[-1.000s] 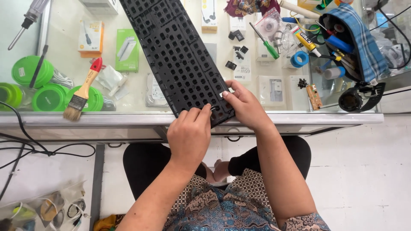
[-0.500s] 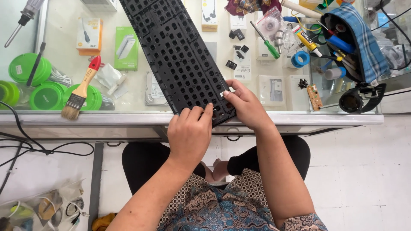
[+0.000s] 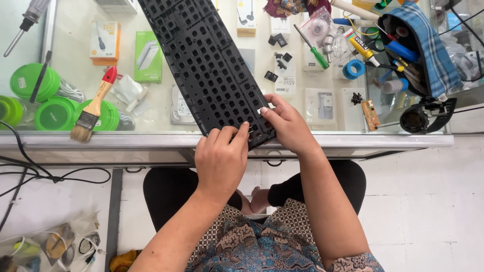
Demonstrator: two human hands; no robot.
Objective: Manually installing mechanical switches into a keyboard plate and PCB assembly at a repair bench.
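Both hands (image 3: 222,156) (image 3: 287,126) apparently pinch the black keyboard frame's (image 3: 212,65) near end.

A glass-topped counter (image 3: 151,121) with a pale metal front edge carries everything, and small boxed goods show through the glass beneath. On it a black keyboard frame (image 3: 212,65) lies slantwise, its near corner over the front edge, with loose black keycaps (image 3: 277,40) just beside it. To the left lie a red-handled paintbrush (image 3: 93,103) and green round containers (image 3: 55,113) (partly stacked); to the right a green-handled screwdriver (image 3: 311,48), a blue tape roll (image 3: 354,69) and a blue plaid pouch (image 3: 428,45) full of tools.
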